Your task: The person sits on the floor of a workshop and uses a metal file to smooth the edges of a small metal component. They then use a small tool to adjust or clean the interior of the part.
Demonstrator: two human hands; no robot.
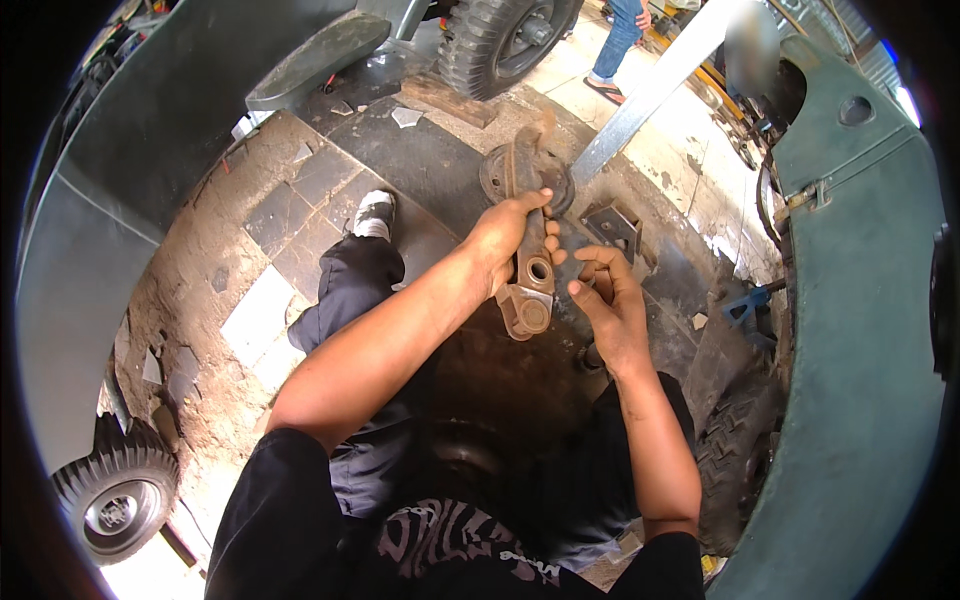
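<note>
My left hand [502,240] is closed around a rusty metal arm [517,170], which has a bushing [538,271] and a blocky joint [528,315] at its near end. Behind that arm's far end is a round rusty plate [495,172] with holes. Just right of the bushing, my right hand [612,310] has curled fingers with thumb and forefinger apart, nothing visible held between them. A metal bracket [620,222] lies beyond it.
Green vehicle panels [860,320] curve along both sides. A tire [480,45] and wooden plank [450,100] are ahead, beside a silver post [650,90]. A person's jeans-clad leg [612,50] stands behind. A wheel [115,510] lies lower left; a blue tool [745,305] at right.
</note>
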